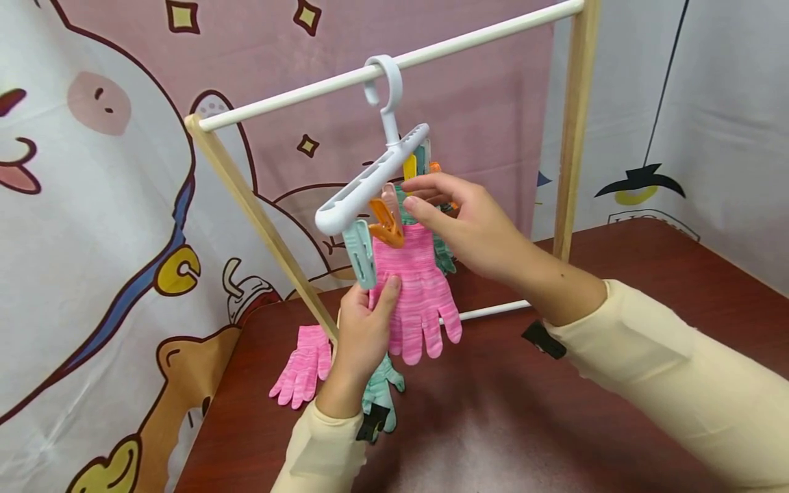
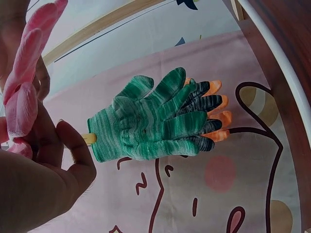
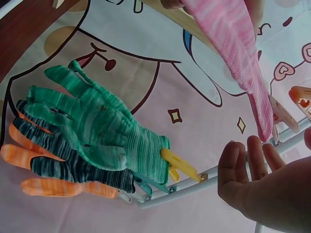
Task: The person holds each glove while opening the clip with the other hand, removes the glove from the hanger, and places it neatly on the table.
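A pink striped glove [image 1: 416, 284] hangs fingers down under the near end of a white clip hanger [image 1: 364, 188]. My left hand [image 1: 364, 325] pinches it by the side, thumb in front. My right hand [image 1: 471, 219] is beside the cuff, fingers loosely bent and nothing between them. A pink clip [image 3: 283, 114] is at the cuff; whether it grips the cuff I cannot tell. An orange clip [image 1: 387, 224] and a pale teal clip [image 1: 360, 253] hang nearby. Farther along, a yellow clip [image 3: 180, 162] holds a green glove [image 3: 104, 121], with dark [image 3: 82, 170] and orange [image 3: 53, 188] gloves behind.
The hanger hooks over the white rod [image 1: 481, 44] of a wooden-sided rack [image 1: 573, 130]. Another pink glove [image 1: 302, 366] and a pale green glove [image 1: 382, 390] lie on the dark red table [image 1: 481, 411]. A printed cloth [image 1: 481, 103] hangs behind.
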The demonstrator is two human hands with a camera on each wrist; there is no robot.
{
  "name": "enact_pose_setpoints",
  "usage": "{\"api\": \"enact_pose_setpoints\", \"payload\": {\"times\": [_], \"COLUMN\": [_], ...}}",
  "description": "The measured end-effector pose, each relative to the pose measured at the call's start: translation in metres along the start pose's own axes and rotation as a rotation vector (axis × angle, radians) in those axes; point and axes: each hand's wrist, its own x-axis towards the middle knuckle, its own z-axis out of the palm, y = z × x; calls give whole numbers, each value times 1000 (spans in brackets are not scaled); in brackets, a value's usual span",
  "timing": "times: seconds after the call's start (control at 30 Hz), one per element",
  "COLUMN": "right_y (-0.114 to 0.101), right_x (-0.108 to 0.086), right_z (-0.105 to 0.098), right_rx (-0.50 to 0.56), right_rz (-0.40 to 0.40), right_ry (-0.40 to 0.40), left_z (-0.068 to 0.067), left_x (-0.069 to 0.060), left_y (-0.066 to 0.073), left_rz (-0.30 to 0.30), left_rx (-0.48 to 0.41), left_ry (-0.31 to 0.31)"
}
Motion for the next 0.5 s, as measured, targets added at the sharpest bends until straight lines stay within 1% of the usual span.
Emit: {"api": "enact_pose_setpoints", "payload": {"times": [0.1,0.27,0.37,0.5], "right_y": [-2,-3,-5,-7], "right_x": [4,10,12,14], "right_z": [3,6,8,9], "right_rx": [16,18,15,10], "right_rz": [-6,14,26,21], "right_ry": [-13,-39,-36,-37], "left_z": [0,0,0,0], "left_x": [0,0,0,0], "left_y": [0,1,1,1], "left_rz": [0,8,10,7], "left_rx": [-11,-21,-23,-32], "left_ry": [-8,-18,-23,-30]}}
